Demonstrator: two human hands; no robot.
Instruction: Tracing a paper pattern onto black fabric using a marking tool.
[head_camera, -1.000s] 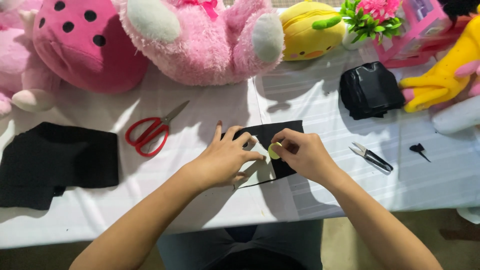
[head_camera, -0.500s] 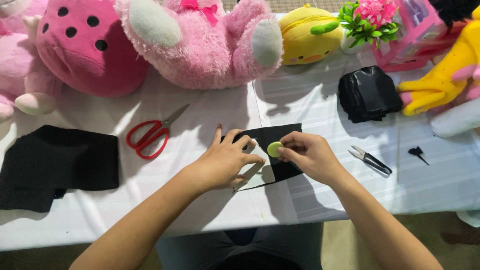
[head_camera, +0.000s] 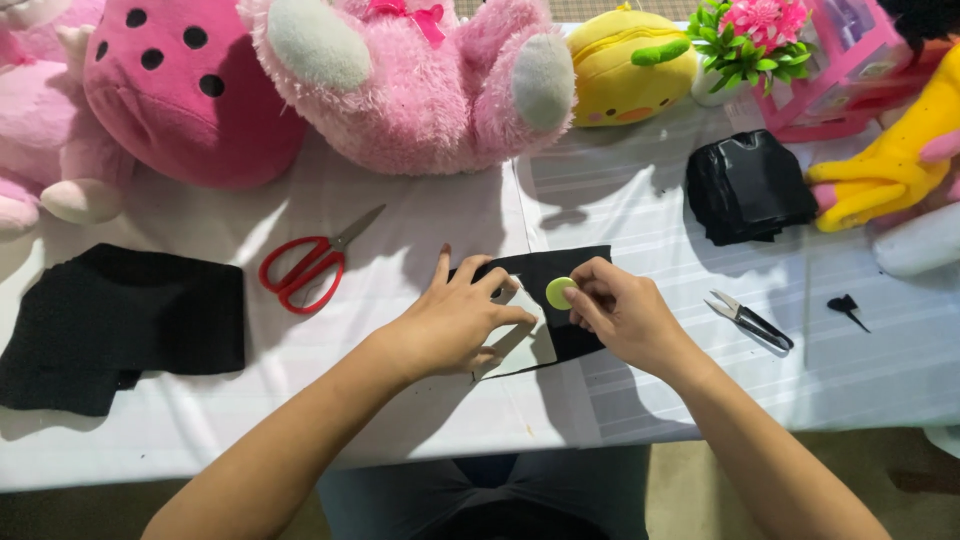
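A white cloth (head_camera: 400, 420) covers the table, with big soft toys crowded along its far edge: a pink bear (head_camera: 420, 90), a spotted pink plush (head_camera: 190, 100) and a yellow one (head_camera: 625, 65), pushed back so the near part is left for the work. A large black fabric (head_camera: 110, 325) lies flat at the left, well apart from the hands, and a folded black bundle (head_camera: 745, 185) sits at the right rear. Red scissors (head_camera: 305, 270) rest shut just left of the work, snips (head_camera: 750, 320) just right, each within reach of the hand on its side. In the middle, a small black piece (head_camera: 565, 275) lies flat. The left hand (head_camera: 455, 325) presses spread fingers on a pale template (head_camera: 525, 345) laid over it, pinning both, likely so neither slips. The right hand (head_camera: 625, 315) pinches a green disc (head_camera: 559, 292) at the template's edge, fingertips closed on it.
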